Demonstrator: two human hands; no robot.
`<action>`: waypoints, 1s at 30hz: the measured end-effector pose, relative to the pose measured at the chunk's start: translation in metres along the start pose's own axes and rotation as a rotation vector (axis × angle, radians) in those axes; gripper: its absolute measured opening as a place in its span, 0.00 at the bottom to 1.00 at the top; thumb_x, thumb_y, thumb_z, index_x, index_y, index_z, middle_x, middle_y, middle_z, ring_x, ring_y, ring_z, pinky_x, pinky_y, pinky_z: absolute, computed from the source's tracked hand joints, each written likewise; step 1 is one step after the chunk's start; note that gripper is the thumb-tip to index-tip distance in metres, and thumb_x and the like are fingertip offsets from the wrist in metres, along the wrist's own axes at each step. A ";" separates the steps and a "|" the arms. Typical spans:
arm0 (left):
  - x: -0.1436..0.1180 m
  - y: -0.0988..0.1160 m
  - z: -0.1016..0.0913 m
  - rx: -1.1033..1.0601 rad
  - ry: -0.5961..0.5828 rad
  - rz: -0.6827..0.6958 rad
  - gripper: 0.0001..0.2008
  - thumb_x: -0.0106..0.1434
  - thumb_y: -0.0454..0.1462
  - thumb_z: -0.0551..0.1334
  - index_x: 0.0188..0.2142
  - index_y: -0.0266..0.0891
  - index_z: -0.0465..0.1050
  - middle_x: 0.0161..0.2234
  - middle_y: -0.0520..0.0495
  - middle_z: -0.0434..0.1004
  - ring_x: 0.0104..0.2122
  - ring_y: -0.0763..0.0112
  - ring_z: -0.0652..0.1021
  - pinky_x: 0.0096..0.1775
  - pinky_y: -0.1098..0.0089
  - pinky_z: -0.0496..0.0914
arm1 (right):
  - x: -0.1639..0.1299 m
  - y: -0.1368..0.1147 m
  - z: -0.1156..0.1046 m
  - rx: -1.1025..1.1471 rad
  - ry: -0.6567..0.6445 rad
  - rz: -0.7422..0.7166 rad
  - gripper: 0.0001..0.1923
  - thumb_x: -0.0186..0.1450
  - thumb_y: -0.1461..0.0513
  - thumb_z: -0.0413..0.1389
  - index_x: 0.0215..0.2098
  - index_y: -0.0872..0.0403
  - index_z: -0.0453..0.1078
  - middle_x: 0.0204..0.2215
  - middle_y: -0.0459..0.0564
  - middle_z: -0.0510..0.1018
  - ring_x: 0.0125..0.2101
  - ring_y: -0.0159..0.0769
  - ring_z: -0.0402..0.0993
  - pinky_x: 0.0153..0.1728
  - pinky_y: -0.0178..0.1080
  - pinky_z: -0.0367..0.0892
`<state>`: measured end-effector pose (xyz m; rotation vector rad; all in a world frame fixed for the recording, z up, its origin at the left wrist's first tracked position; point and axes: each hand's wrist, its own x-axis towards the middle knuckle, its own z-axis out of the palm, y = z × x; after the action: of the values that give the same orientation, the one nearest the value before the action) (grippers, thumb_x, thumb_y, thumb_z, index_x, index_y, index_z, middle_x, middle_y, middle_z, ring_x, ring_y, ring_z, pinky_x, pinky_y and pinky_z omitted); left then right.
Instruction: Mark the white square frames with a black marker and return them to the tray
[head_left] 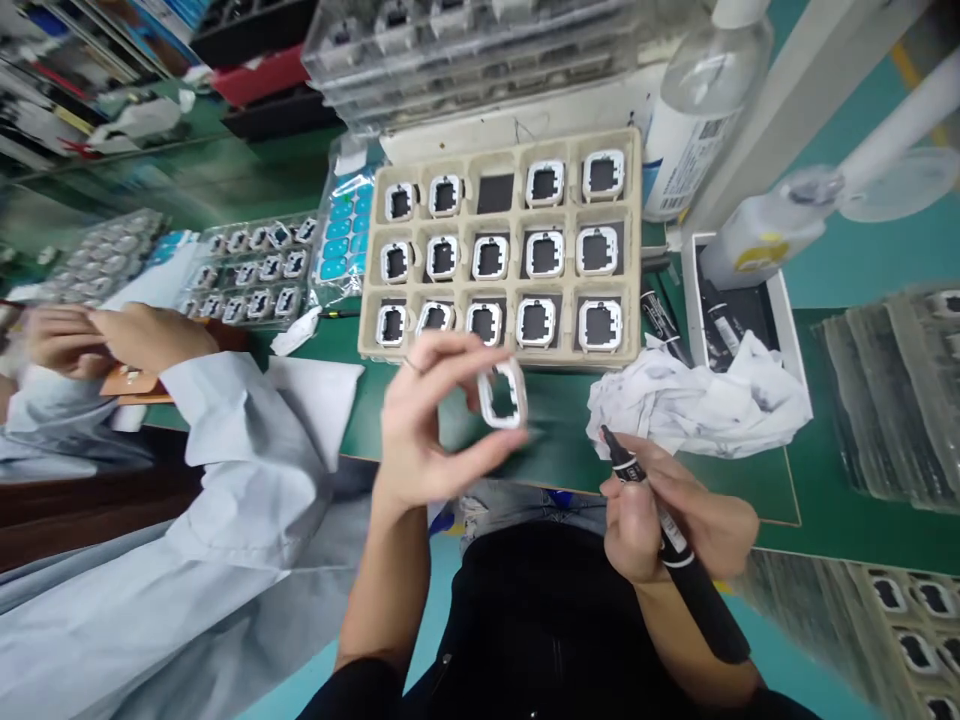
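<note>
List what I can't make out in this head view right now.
- White frame in the left hand: motion blur hides its surface.
- Marker in the right hand: label too small to read.
- Bottle: top cut off by the upper edge.
- Co-worker's hands: what they hold is blurred.

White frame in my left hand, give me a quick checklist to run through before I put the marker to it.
1. Grip on the white frame: ok, the left hand pinches it by its edges, raised above the green mat.
2. Marker in the right hand: ok, held like a pen, tip pointing toward the frame.
3. Marker tip uncapped: cannot tell, too small.
4. Tip touching the frame: not ok, they are apart.
5. Free slot in the tray: ok, the top row's middle compartment has no white frame.
6. Co-worker's sleeve out of the way: ok, it lies left of the hands.
</note>
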<state>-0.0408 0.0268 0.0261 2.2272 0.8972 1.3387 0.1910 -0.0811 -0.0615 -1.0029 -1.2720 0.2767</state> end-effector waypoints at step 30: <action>0.252 -0.139 0.028 0.527 -0.569 0.030 0.15 0.61 0.42 0.79 0.47 0.42 0.92 0.46 0.38 0.87 0.54 0.42 0.84 0.62 0.45 0.78 | 0.017 -0.009 0.014 -0.075 0.096 -0.265 0.18 0.70 0.74 0.69 0.54 0.55 0.76 0.32 0.43 0.83 0.26 0.42 0.86 0.30 0.45 0.91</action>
<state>0.0243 0.3020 0.0871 2.7959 1.0710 0.4312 0.1815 -0.0684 -0.0447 -0.8881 -1.3177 -0.0234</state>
